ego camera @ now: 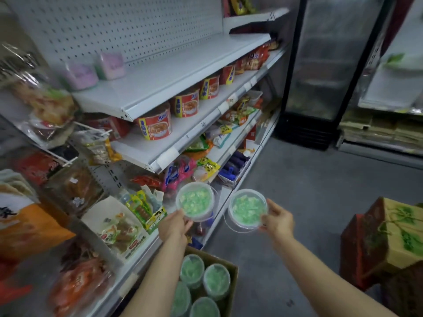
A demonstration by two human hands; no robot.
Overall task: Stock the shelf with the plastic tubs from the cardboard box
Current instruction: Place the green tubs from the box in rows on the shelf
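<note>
Two round clear plastic tubs, lidded, green contents. Left tub [195,200]: lower centre of frame, gripped at its near edge by the left hand [174,226]. Right tub [248,208]: just beside it, pinched at its right rim by the right hand [278,221]. Four more tubs stand in the cardboard box [231,286], bottom centre. Two pink tubs [96,68] sit on the white shelf [174,72], upper left.

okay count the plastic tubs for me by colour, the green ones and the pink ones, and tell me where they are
Green tubs: 6, with one in the left hand, one in the right hand and 4 showing in the cardboard box.
Pink tubs: 2, blurred, on the upper shelf.
Total: 8
</note>
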